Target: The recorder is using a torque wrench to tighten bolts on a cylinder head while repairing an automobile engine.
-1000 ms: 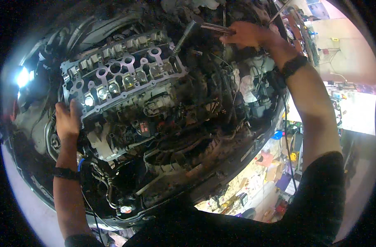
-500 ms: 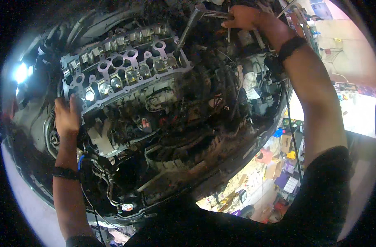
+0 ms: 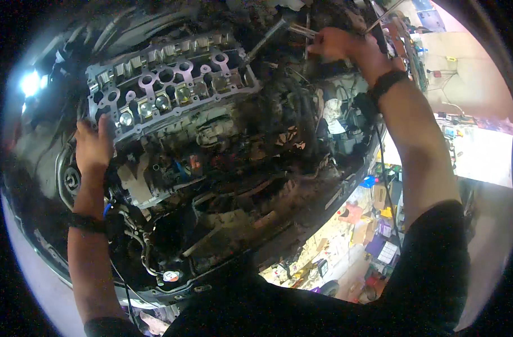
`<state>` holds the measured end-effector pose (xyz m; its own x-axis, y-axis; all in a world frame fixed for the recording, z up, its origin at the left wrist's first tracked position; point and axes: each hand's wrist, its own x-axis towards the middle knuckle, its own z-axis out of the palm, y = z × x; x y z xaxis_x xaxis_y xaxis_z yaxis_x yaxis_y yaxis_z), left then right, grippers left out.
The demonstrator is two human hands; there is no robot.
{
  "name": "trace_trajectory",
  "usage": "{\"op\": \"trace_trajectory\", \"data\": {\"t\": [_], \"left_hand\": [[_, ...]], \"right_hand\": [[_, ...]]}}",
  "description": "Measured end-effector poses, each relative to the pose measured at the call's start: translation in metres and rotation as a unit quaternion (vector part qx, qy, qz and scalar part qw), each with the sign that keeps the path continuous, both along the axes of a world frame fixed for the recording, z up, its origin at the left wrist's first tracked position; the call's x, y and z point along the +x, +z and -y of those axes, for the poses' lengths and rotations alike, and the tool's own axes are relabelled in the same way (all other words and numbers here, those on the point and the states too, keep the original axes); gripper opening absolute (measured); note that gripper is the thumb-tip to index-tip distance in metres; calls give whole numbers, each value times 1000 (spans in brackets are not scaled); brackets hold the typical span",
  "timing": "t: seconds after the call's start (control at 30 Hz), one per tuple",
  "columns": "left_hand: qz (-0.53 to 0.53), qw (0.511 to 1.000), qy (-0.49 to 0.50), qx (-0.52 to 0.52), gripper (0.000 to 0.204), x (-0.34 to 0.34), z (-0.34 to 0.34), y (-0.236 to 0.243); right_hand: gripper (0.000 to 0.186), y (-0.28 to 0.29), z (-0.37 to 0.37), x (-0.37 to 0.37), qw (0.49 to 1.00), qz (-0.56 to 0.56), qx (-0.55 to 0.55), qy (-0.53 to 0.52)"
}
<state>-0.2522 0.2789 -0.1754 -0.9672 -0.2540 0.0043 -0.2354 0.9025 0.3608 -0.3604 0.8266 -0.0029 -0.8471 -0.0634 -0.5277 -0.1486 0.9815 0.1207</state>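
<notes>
– Where's the wrench (image 3: pixel 277 28)?
– Off the engine top's (image 3: pixel 189 77) right end, R hand (image 3: pixel 332 45) wrapped round its handle (image 3: pixel 302 30). L hand (image 3: pixel 93 145)'s at the top's near left corner; can't tell if gripping.
– Heavy?
– Prob. heavy, stiff, maybe oily. Hold handle end.

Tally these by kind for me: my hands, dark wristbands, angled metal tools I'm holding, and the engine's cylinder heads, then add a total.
Hands: 2, left hand and right hand
Dark wristbands: 2
Angled metal tool, held in the right hand: 1
Cylinder head: 1
Total: 6
</notes>
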Motion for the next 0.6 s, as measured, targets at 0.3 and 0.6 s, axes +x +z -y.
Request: {"op": "trace_trajectory", "data": {"t": [0.3, 0.6], "left_hand": [[48, 999, 17, -4, 67, -3, 6, -4], [43, 999, 12, 19, 70, -2, 3, -3]], "right_hand": [[47, -13, 9, -50, 989, -25, 78, 122], [53, -6, 12, 6, 996, 43, 56, -59]]}}
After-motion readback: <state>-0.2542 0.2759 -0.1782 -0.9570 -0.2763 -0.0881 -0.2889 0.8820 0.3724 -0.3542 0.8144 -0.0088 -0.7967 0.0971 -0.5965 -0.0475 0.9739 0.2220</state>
